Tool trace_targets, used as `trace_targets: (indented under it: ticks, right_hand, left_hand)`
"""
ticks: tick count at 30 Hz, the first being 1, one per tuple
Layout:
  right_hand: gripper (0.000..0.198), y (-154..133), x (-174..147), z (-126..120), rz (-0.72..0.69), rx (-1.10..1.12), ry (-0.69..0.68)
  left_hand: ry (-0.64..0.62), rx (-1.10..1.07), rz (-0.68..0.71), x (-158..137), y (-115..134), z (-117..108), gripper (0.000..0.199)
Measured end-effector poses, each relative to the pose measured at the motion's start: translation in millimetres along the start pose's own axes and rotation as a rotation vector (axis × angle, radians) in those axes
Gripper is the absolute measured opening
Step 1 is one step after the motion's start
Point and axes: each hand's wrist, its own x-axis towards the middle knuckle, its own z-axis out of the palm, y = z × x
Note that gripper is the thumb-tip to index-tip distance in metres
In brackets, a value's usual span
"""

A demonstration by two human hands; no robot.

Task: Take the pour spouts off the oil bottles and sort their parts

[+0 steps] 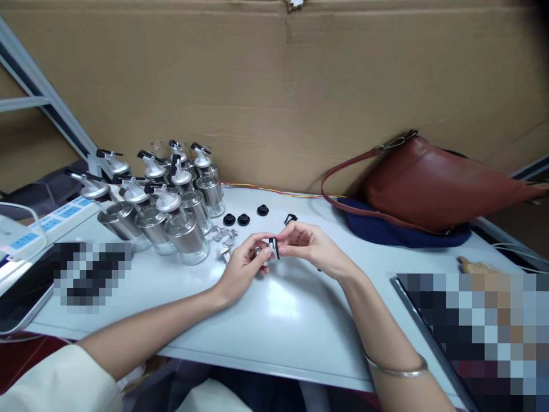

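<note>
Our left hand [243, 262] grasps the silver pourer top [258, 251] while our right hand [309, 247] pinches the black lever [275, 249], which we best keep squarely aligned.

1 head view | from above the table [317, 343] | facing forward and down (cardboard [278, 109] beyond) | near range

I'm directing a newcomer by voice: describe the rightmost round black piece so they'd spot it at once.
On the pale table, find the bottle cluster at left, before the cardboard wall. Just right of it lie three round black pieces. The rightmost piece sits alone, nearer the cardboard than the paired other two.
</note>
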Motion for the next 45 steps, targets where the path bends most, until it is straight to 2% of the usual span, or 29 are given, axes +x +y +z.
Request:
trace_targets:
  ticks: [5, 13, 31, 45]
  right_hand:
    - [0.027, 1.6, 1.7, 0.4, 0.016, 0.048, -0.044]
    - [0.026, 2.0, 2.2, -0.5, 0.048, 0.058, -0.038]
    - [0.025, -0.4, -0.8, 3.4, 0.160, 0.022, -0.070]
    - [0.026, 6.2, 2.2, 5.6, 0.122, -0.031, -0.062]
  left_hand:
    - [0.018, -0.010, -0.009, 2.8, -0.9, -1.0, 0.030]
    - [0.001, -0.046, -0.050, 2.9, 1.1, 0.0, 0.034]
    - [-0.028, -0.054, -0.085, 5.8, -3.0, -2.1, 0.029]
    - [-0.012, -0.033, -0.121, 5.3, -5.4, -3.3, 0.034]
